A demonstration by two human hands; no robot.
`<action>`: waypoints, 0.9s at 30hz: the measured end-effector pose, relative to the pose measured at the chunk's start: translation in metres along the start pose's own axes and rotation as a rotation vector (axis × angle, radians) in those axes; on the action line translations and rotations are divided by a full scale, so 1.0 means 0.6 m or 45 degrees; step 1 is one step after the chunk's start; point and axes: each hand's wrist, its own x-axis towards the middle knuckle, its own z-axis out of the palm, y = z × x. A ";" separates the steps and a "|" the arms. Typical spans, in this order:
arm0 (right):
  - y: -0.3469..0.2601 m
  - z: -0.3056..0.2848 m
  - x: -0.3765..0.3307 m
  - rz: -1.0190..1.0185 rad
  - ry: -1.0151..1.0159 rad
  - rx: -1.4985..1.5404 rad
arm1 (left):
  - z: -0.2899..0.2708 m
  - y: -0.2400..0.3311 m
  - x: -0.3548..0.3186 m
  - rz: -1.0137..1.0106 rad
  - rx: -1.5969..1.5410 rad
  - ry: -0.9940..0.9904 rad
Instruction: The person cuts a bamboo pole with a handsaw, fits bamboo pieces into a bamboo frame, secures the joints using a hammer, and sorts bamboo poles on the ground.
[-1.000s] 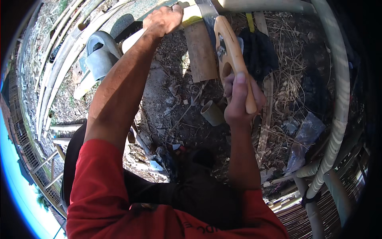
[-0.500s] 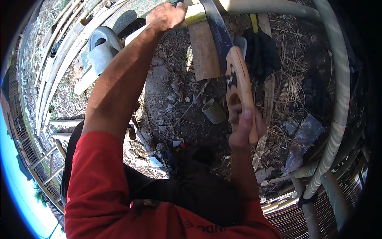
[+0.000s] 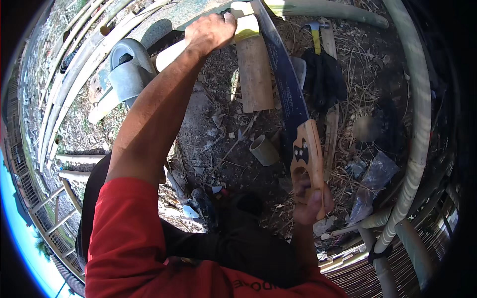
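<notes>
One saw (image 3: 285, 74), right hand (image 3: 312, 202) wrapped round its handle (image 3: 312, 141); left of saw, left hand (image 3: 210, 33) bears on bamboo pole (image 3: 247, 24), probably steadying it; finger closure unclear.

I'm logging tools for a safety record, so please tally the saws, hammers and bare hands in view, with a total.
Saw: 1
Hammer: 1
Bare hands: 2, the left hand and the right hand
Total: 4
</notes>
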 end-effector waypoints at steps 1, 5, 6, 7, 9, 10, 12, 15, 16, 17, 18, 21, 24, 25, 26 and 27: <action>-0.002 -0.015 -0.020 -0.008 0.036 0.086 | 0.008 -0.006 -0.003 0.012 0.029 0.014; 0.012 -0.052 -0.046 -0.306 0.286 0.054 | 0.014 0.027 -0.041 0.049 0.128 0.025; 0.016 -0.068 -0.042 -0.315 0.315 0.049 | -0.006 0.051 -0.067 -0.091 0.109 -0.181; 0.016 -0.081 -0.035 -0.431 0.224 -0.154 | 0.010 0.032 -0.082 0.019 0.034 0.097; 0.008 -0.100 -0.035 -0.536 0.187 -0.589 | 0.031 0.007 -0.116 0.261 -0.073 0.366; 0.018 -0.108 -0.039 -0.534 0.214 -0.585 | 0.036 0.007 -0.135 0.287 -0.067 0.370; 0.055 -0.132 -0.051 -0.691 0.289 -0.765 | 0.053 0.011 -0.164 0.482 0.078 0.492; 0.093 -0.163 -0.090 -0.668 0.276 -0.930 | 0.072 -0.003 -0.172 0.539 0.065 0.432; 0.104 -0.176 -0.111 -0.573 0.235 -1.046 | 0.080 -0.011 -0.163 0.558 0.078 0.480; 0.123 -0.197 -0.129 -0.537 0.099 -1.108 | 0.070 -0.009 -0.158 0.493 0.111 0.406; 0.136 -0.198 -0.133 -0.554 0.125 -1.080 | 0.070 -0.033 -0.134 0.450 0.277 0.394; 0.158 -0.206 -0.149 -0.542 -0.069 -1.221 | 0.044 -0.045 -0.118 0.384 0.533 0.539; 0.188 -0.243 -0.186 -0.328 -0.251 -1.411 | -0.019 0.000 -0.159 0.390 0.336 0.579; 0.234 -0.262 -0.201 -0.280 -0.239 -1.433 | -0.035 0.008 -0.163 0.396 0.324 0.597; 0.233 -0.256 -0.202 -0.294 -0.225 -1.408 | -0.051 0.004 -0.164 0.390 0.328 0.613; 0.230 -0.255 -0.205 -0.286 -0.196 -1.436 | -0.061 0.003 -0.166 0.395 0.346 0.632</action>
